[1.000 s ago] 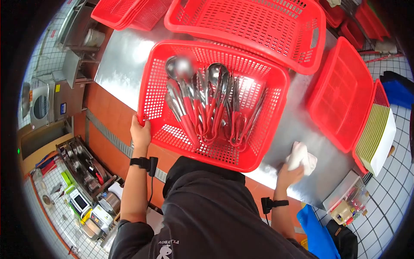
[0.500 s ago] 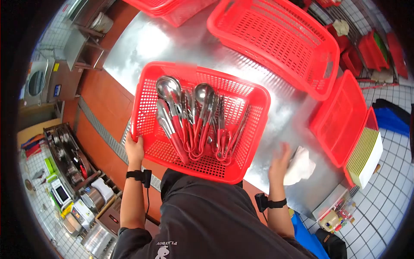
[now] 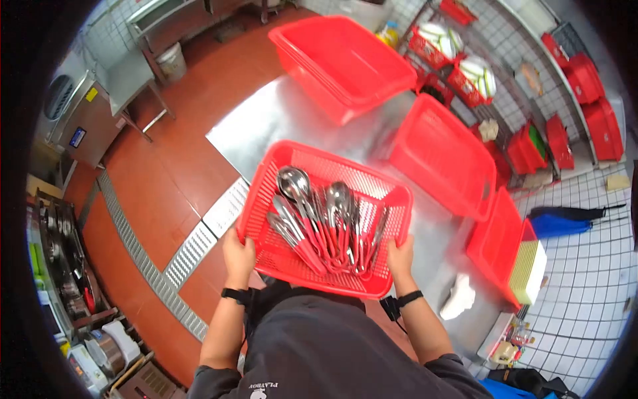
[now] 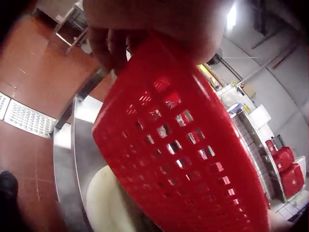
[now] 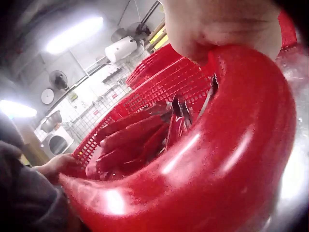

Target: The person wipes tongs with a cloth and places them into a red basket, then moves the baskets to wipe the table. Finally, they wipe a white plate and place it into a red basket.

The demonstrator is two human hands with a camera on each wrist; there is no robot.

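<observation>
A red perforated plastic basket point(image 3: 319, 283) is held in front of the body at the table's near edge. My left hand point(image 3: 238, 258) grips its left rim, fingers curled over the edge in the left wrist view. On the opposite side my right hand point(image 3: 401, 260) holds the right rim, thumb inside. Inside lie metal ladles point(image 3: 293, 181) and several tongs point(image 3: 307, 251) with red handles, their handles toward the body. In the right wrist view the near rim point(image 5: 231, 150) hides part of the tongs.
On the steel table point(image 3: 256, 120) stand stacked red tubs point(image 3: 345, 66), another red basket point(image 3: 442, 156) and a red tub point(image 3: 495, 243) beside pale stacked trays point(image 3: 528, 269). A white cloth point(image 3: 458, 296) lies at right. Grated drains point(image 3: 149, 259) cross the red floor at left.
My right hand let go of the white cloth, left it on the table and took hold of the basket's right rim. The view has turned toward the left part of the room.
</observation>
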